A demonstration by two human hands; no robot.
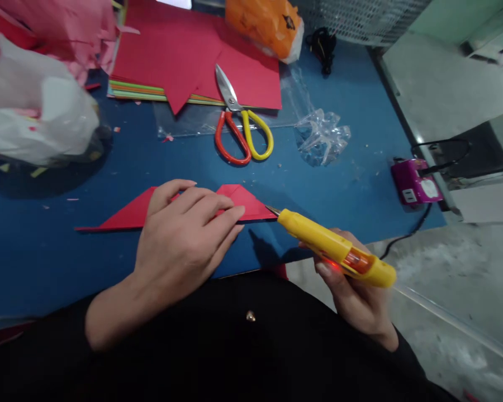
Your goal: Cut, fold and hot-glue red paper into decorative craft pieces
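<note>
My left hand [184,234] lies across a folded strip of red paper [128,215], its index finger and thumb close together at the paper's near edge. The fingers cover the strip's middle; its peaked right part [245,202] shows beyond them. Wrapped around the handle of a yellow hot glue gun [314,231] is my right hand [356,290]. A red light glows on the gun's side, and a clear glue stick [456,321] sticks out from its back. The metal nozzle is at the right tip of the red paper, touching or very near it.
Scissors [233,103] with red and yellow handles lie partly on a stack of coloured paper [159,50]. Crumpled clear plastic [324,137], an orange packet [262,25] and a white bag [37,111] surround the work. A purple power adapter [414,181] with cords sits at the right edge.
</note>
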